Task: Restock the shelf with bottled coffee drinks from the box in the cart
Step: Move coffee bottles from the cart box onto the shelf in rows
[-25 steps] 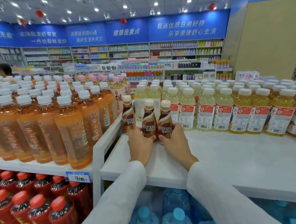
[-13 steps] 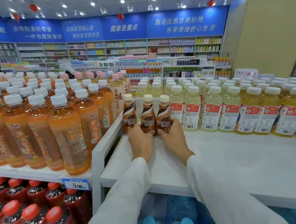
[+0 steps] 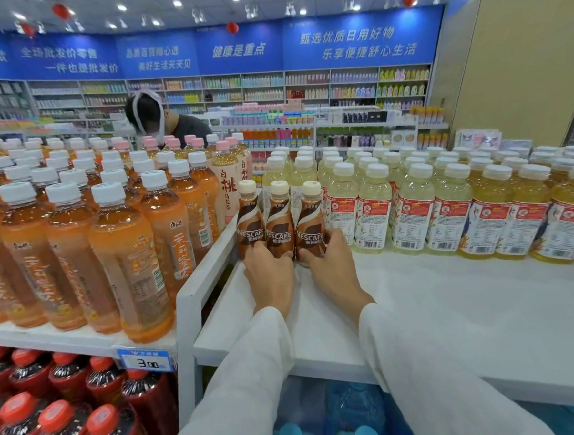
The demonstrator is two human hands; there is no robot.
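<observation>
At the back left corner of the white shelf (image 3: 452,308), just right of the shelf divider (image 3: 210,255), three brown coffee bottles stand upright in a tight row, shoulder to shoulder. The left hand (image 3: 271,278) is wrapped round the base of the middle coffee bottle (image 3: 279,228), its fingers also touching the foot of the left coffee bottle (image 3: 250,226) beside the divider; the right hand (image 3: 332,268) is closed round the lower part of the right coffee bottle (image 3: 309,222), thumb and fingers pressed against its label. Both grips look snug rather than spread, though the fingertips on the far side are hidden. Just right of this row, touching or nearly so, begin the pale yellow drink bottles (image 3: 372,208), which run along the shelf's back edge; left of the divider stand the orange tea bottles (image 3: 129,247). The step in hand seems to be placing: the bottles are being pushed back and squared up in line with their neighbours. Most of the shelf in front of the row lies bare, so the restocking looks barely begun. The next move probably calls for loosening both hands without tipping the narrow bottles, then reaching back to the box in the cart, which is out of sight here, for more.
</observation>
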